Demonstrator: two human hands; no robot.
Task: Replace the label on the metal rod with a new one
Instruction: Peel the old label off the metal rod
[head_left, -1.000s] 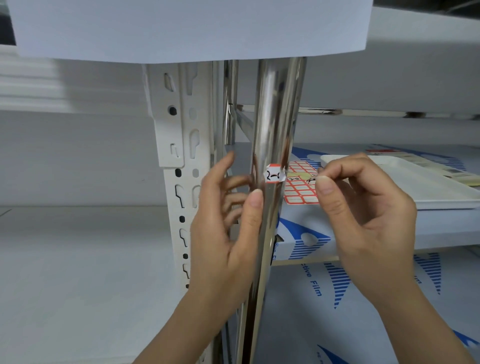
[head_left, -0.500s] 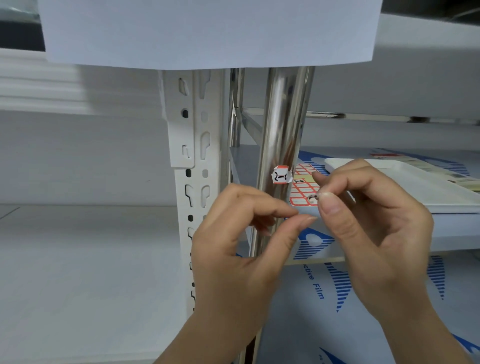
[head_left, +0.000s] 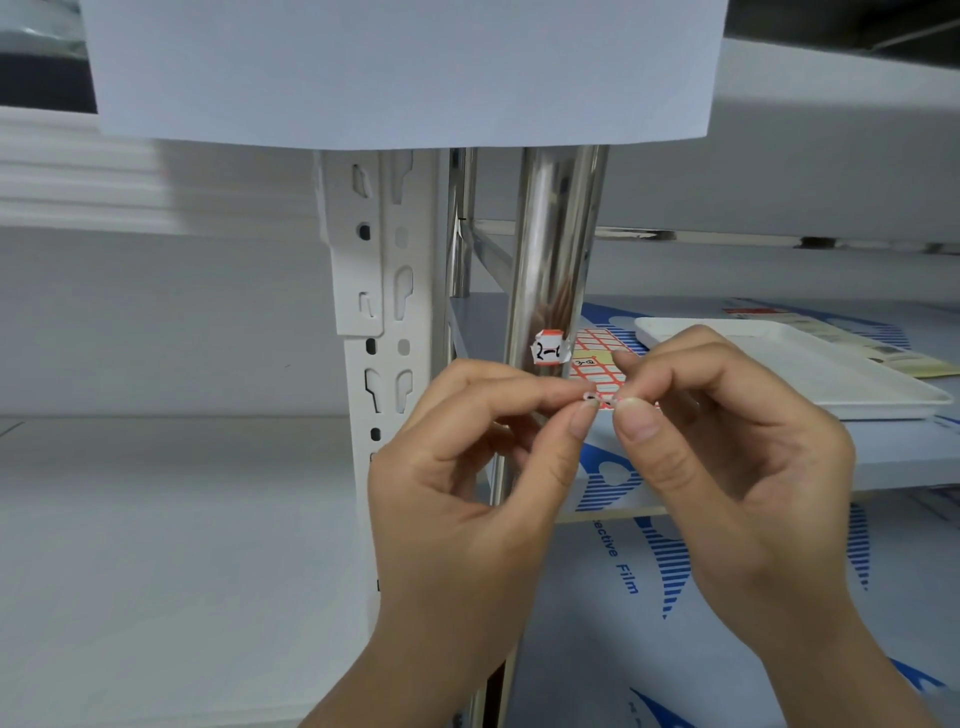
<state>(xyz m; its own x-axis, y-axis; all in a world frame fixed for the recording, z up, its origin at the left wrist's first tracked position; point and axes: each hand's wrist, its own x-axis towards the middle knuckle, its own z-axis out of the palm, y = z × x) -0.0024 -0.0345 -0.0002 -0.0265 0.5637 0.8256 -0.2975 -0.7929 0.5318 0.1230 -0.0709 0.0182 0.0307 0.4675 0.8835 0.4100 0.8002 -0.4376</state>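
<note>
A shiny upright metal rod (head_left: 556, 244) stands at the centre, with a small white and red label (head_left: 546, 349) marked "2-" stuck on it. Just below that label, in front of the rod, my left hand (head_left: 467, 478) and my right hand (head_left: 727, 457) meet. Both pinch a tiny crumpled label (head_left: 601, 399) between thumb and forefinger tips. Behind the rod, a sheet of red-bordered blank labels (head_left: 597, 364) lies on the shelf, partly hidden by my fingers.
A white slotted shelf upright (head_left: 379, 291) stands left of the rod. A white tray (head_left: 810, 374) sits on the shelf at right, on blue-printed protective film (head_left: 623, 566). A white sheet of paper (head_left: 405, 67) hangs across the top.
My left hand has left the rod and come to my right hand, and both now pinch the small label. The view shifted slightly, so the rod sits further right.
</note>
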